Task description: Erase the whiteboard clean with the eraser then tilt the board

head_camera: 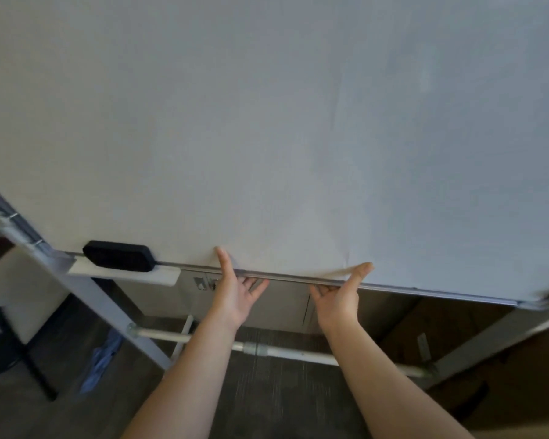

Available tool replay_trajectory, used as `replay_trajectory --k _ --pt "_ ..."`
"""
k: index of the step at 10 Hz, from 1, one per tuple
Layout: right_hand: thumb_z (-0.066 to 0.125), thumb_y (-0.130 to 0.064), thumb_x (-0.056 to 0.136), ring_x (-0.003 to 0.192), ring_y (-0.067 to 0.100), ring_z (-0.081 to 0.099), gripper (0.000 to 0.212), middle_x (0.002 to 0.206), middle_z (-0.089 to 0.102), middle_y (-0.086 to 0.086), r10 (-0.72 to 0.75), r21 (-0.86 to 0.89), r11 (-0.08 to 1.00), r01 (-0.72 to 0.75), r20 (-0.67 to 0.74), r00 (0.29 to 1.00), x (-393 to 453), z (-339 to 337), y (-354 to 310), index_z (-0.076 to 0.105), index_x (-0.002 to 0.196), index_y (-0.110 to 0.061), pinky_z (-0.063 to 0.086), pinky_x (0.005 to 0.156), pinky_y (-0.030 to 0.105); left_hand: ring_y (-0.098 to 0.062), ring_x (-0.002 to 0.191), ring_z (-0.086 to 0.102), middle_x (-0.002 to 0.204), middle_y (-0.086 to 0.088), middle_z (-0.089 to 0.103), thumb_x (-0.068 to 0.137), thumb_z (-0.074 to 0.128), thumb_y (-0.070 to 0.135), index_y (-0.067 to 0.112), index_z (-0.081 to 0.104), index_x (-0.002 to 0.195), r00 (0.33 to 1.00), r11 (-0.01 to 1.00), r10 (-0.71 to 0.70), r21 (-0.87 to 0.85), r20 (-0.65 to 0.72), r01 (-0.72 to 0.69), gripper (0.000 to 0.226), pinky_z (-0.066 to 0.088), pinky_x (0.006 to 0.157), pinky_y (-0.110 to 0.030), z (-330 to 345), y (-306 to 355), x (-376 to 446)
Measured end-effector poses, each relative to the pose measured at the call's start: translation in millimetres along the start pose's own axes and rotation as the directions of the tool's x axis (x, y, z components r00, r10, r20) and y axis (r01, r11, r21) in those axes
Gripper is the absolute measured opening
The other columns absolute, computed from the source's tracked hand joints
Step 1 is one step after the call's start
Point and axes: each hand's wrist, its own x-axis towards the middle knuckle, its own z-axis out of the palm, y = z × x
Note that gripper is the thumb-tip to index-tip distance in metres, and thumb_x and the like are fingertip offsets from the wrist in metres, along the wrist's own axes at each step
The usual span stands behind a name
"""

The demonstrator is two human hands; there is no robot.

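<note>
Dark carpet [276,391] shows at the bottom of the frame, with a metal crossbar [286,351] running beneath the whiteboard [267,122], which fills the upper frame and looks wiped, with only faint smears. Both hands grasp its lower edge at lower centre: the left hand [235,289] has its thumb up on the board face and fingers curled under the rim, and the right hand [339,296] grips likewise, near it but apart. At lower left, the black eraser [118,256] rests on a small white tray [124,275] against the board.
</note>
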Motion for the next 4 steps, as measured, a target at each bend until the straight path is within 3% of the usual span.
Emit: replay_trajectory --k 1,2,3,4 --pt "0.044 -0.074 0.076 0.125 0.034 0.049 0.091 0.142 0.046 0.016 0.005 -0.03 1.0 -0.005 0.001 1.0 -7 -3 1 0.03 0.146 -0.019 0.047 0.087 0.04 -0.026 0.112 0.06 0.14 -0.013 0.051 0.066 0.043 0.08 0.027 0.026 0.153 0.998 0.997 -0.056 0.052 0.004 0.055 0.104 0.059 0.068 -0.036 -3 3 -10" --pt "0.047 -0.076 0.072 0.127 0.038 0.046 0.1 0.147 0.035 0.025 0.037 -0.073 0.997 -0.038 -0.01 0.999 -19 -5 -5 0.02 0.151 -0.019 0.043 0.099 0.043 -0.032 0.114 0.058 0.141 -0.019 0.051 0.071 0.033 0.08 0.015 0.029 0.152 0.99 0.972 -0.139 0.188 -0.018 0.14 0.104 0.054 0.075 -0.042 -8 16 -24" --pt "0.043 -0.076 0.078 0.12 0.038 0.052 0.093 0.144 0.039 0.025 0.024 -0.165 0.986 -0.025 -0.01 1.0 -30 -11 -8 0.018 0.151 -0.024 0.041 0.104 0.046 -0.029 0.109 0.059 0.138 -0.015 0.054 0.075 0.028 0.079 0.011 0.031 0.15 0.988 0.873 -0.149 0.463 -0.041 0.151 0.101 0.052 0.086 -0.044 -15 29 -36" --pt "0.034 -0.074 0.081 0.11 0.035 0.058 0.088 0.13 0.054 0.021 -0.137 -0.417 0.904 0.099 -0.064 0.988 -56 -13 -3 0.035 0.143 -0.011 0.046 0.095 0.045 -0.027 0.125 0.051 0.144 -0.007 0.049 0.09 0.026 0.07 0.02 0.034 0.148 0.999 0.702 0.015 0.712 -0.046 0.022 0.077 0.046 0.097 -0.042 -21 43 -60"
